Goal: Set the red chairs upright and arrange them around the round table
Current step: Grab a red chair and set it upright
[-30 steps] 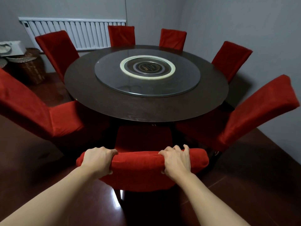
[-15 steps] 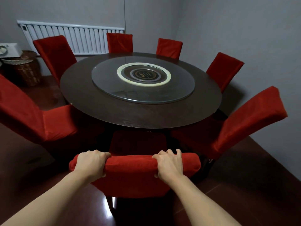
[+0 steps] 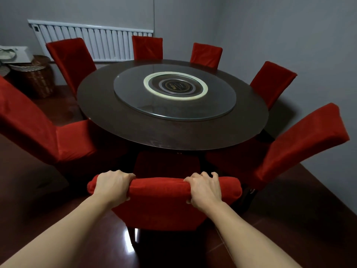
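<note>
At six o'clock of the round table (image 3: 119, 120), both hands clasp the top rail of the nearest red chair (image 3: 164, 206): the left hand (image 3: 113, 187) has its fingers curled over the rail's left end, and the right hand (image 3: 204, 188) wraps the rail right of centre, knuckles up. That chair stands upright, its seat tucked partly beneath the table edge. Seven further chairs, all upright, ring the table: the seven-o'clock chair (image 3: 38, 130), the ten-o'clock chair (image 3: 71, 60), the twelve-o'clock chair (image 3: 147, 47), the one-o'clock chair (image 3: 206, 55), the two-o'clock chair (image 3: 273, 82) and the four-o'clock chair (image 3: 297, 144); the two flanking seats lie close on either side of the held chair's seat. A glass turntable (image 3: 135, 99) with a pale ring (image 3: 152, 90) covers the tabletop's centre. A wicker basket (image 3: 34, 78) bearing a pale box (image 3: 14, 54) stands at nine o'clock beyond the chairs. A white radiator (image 3: 108, 43) hangs on the grey back wall (image 3: 77, 10). Glossy reddish-brown floor (image 3: 289, 219) reflects light beneath the held chair.
</note>
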The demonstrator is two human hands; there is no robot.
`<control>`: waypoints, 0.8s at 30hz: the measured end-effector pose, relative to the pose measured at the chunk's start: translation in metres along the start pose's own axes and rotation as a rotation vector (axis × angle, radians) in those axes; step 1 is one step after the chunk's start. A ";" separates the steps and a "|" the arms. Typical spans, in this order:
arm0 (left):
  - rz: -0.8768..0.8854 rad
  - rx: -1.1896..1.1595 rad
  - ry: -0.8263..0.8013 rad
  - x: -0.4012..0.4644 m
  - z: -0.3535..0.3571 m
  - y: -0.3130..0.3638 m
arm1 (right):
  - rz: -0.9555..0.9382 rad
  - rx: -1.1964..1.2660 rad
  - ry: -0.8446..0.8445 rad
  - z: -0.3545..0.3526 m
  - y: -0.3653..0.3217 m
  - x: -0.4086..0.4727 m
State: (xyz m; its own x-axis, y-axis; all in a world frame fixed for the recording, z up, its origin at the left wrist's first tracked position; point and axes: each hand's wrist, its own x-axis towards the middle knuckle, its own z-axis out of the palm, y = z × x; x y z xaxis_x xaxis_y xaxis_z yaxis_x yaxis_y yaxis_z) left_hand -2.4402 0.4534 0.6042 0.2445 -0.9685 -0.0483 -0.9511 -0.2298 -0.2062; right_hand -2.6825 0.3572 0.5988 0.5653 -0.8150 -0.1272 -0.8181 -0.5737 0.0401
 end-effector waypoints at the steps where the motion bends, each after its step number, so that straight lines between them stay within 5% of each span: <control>1: -0.003 0.001 0.002 -0.001 0.000 0.000 | -0.001 0.000 0.002 0.000 0.000 0.000; 24: -0.053 0.025 -0.018 0.001 -0.002 0.004 | -0.096 -0.011 0.009 -0.003 0.007 0.007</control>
State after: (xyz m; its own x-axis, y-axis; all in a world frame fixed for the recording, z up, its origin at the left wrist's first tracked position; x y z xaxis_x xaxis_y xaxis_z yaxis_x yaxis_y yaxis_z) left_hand -2.4441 0.4509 0.6050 0.2979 -0.9531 -0.0538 -0.9319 -0.2781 -0.2328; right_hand -2.6845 0.3474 0.6009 0.6421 -0.7568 -0.1224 -0.7588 -0.6502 0.0392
